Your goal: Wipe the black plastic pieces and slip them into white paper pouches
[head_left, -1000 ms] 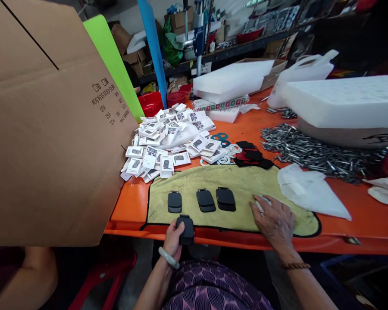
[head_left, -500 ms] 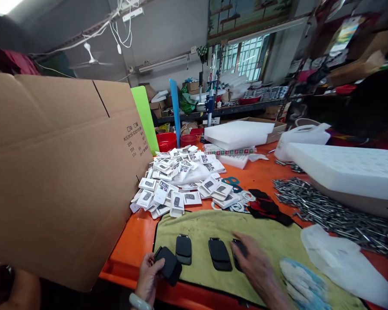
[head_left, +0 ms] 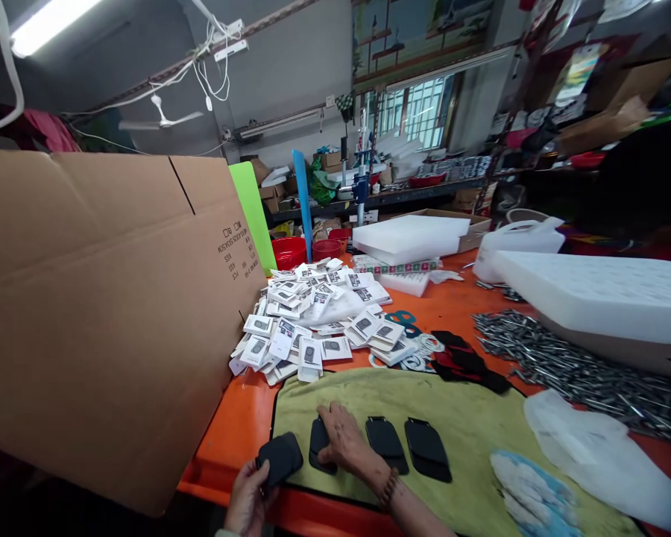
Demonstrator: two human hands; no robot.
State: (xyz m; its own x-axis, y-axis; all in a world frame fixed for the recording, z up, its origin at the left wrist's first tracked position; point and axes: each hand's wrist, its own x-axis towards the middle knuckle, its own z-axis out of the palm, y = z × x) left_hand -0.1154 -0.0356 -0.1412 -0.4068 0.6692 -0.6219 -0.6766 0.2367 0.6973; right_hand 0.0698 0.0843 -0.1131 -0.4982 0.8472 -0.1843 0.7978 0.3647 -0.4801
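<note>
My left hand grips flat black pieces with rounded corners, seemingly more than one stacked together, over the table's front edge. On the olive cloth lies a similar black piece, with my right hand curled over it, thumb at one side and fingertips at its top. The right hand partly hides that piece. Just right of this hand, a second black piece and a third black piece lie flat on the cloth, each with a stepped lower end.
A large cardboard box walls off the left. Behind the cloth is a heap of small white printed boxes. Black-and-red gloves, a metal-pin pile, white foam and a blue-white glove lie to the right.
My right hand has left the rightmost black piece, now lying on the cloth, and moved left onto the leftmost one. My left hand still holds its black pieces, slightly turned.
</note>
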